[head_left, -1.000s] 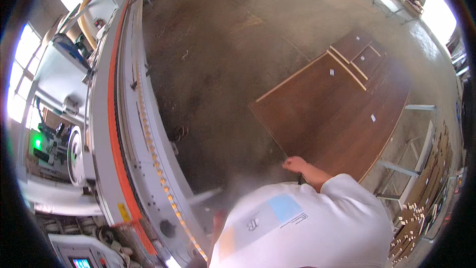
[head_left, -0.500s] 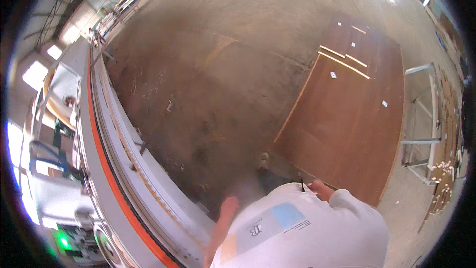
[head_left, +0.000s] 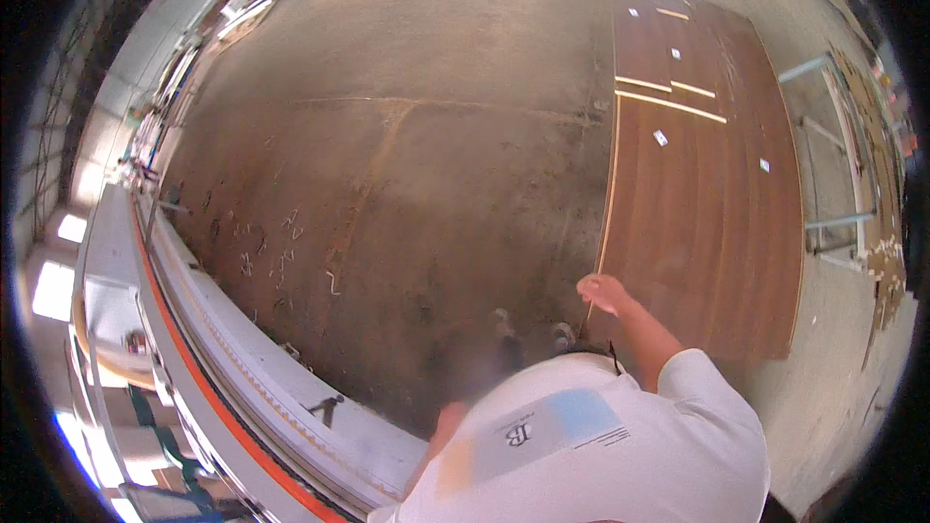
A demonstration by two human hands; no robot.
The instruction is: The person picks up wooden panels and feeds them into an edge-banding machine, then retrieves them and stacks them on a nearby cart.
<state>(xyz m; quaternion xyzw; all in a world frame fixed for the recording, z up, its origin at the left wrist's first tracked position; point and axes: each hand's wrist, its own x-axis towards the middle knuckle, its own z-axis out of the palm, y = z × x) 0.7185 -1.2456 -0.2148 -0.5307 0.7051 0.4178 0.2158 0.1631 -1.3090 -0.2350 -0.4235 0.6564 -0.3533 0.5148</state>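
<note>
The large, flat, brown wood-grained boards at the right of the frame look smooth and rather matt; the thin pale strips on them look like bare wood; the grey-brown floor at centre looks like rough concrete; the white short-sleeved shirt at the bottom is matt cloth.

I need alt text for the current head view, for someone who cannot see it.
A person's right hand appears at the edge of a large, flat brown panel bearing pale, narrow strips. At left runs a long, orange-striped white machine; the left hand, partly hidden, is nearer it.
</note>
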